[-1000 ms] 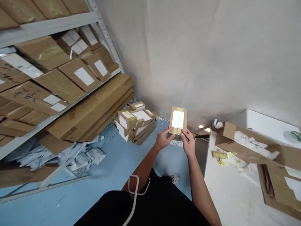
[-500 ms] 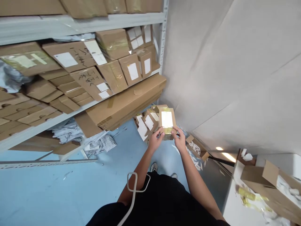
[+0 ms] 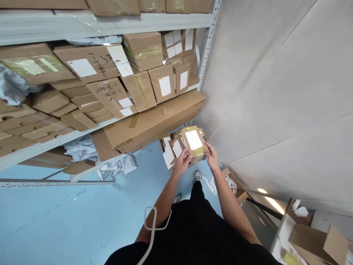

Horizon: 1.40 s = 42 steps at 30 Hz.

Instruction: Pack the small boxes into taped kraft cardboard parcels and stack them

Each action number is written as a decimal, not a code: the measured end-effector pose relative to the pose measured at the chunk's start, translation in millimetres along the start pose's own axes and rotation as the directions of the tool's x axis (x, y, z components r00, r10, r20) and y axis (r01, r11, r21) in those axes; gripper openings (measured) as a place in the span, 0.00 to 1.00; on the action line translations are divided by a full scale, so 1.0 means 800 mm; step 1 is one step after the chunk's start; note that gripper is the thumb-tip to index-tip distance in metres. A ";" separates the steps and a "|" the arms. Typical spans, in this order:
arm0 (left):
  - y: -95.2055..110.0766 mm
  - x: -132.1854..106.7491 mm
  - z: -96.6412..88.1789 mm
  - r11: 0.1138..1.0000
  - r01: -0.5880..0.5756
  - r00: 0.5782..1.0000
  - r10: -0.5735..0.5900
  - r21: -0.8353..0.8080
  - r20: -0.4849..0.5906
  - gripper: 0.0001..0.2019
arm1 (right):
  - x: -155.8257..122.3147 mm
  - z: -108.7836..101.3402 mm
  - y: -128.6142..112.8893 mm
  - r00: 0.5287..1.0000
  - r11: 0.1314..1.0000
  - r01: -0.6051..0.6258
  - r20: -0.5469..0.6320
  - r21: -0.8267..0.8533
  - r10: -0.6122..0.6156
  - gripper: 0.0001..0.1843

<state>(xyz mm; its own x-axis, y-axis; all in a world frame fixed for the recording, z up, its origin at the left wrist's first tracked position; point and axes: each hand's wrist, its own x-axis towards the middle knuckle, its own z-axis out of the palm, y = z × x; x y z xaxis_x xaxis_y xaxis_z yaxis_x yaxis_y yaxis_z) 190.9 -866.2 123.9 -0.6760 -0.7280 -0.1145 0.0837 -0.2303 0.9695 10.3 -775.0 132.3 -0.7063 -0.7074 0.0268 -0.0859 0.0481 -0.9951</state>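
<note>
Between my two hands is a small brown cardboard box (image 3: 200,144) with a white label on top and yellowish tape across it. My left hand (image 3: 182,162) grips its near left corner, thumb and fingers against the side. On the near right corner my right hand (image 3: 211,156) is closed in the same way. The box is held in the air, turned slightly. Behind and below it, several smaller cartons with white labels (image 3: 176,148) sit in a group near the floor, partly hidden by the held box.
On the left, a metal rack (image 3: 110,27) is packed with taped cartons. A long carton (image 3: 154,119) lies under its shelf. A grey wall (image 3: 275,92) rises on the right. An open box of white scraps (image 3: 234,184) stands by it, and another open carton (image 3: 314,239) at lower right.
My view has shifted, and one foot has stepped forward. The box, still in both hands, has turned a little and come nearer the group of cartons.
</note>
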 end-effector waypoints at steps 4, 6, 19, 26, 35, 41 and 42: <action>-0.012 0.063 0.041 0.996 0.058 0.992 -0.065 0.067 0.104 0.37 | 0.056 -0.047 0.030 0.999 1.000 -0.018 -0.030 0.020 0.019 0.30; -0.022 0.096 0.074 0.990 0.073 0.984 -0.091 0.122 0.152 0.33 | 0.082 -0.081 0.046 0.997 0.998 -0.045 -0.056 0.032 0.047 0.31; -0.112 0.231 0.207 0.951 0.309 0.940 -0.310 0.031 0.140 0.31 | 0.202 -0.210 0.135 0.965 0.965 -0.251 -0.053 0.080 0.256 0.31; -0.108 0.234 0.189 0.932 0.351 0.934 -0.342 0.092 -0.101 0.30 | 0.234 -0.176 0.169 0.932 0.919 -0.363 0.053 0.154 0.359 0.34; -0.086 0.247 0.165 0.955 0.293 0.920 -0.292 -0.035 -0.260 0.33 | 0.304 -0.114 0.164 0.925 0.951 -0.290 0.285 0.107 0.250 0.31; -0.098 0.295 0.141 0.956 0.163 0.876 -0.253 -0.242 -0.411 0.40 | 0.406 -0.016 0.156 0.853 0.992 -0.105 0.507 -0.065 0.123 0.29; -0.100 0.305 0.138 0.951 0.153 0.862 -0.262 -0.270 -0.434 0.41 | 0.422 0.000 0.156 0.834 0.991 -0.063 0.539 -0.115 0.115 0.28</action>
<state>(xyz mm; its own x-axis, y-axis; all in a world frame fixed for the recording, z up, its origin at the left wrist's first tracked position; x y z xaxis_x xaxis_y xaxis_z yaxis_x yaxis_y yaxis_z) -61.5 -954.1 42.2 -0.2868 -0.8475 -0.4466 0.1737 -0.5045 0.8458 -238.8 -1008.2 17.5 -0.2205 -0.9648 -0.1430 -0.1215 0.1726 -0.9775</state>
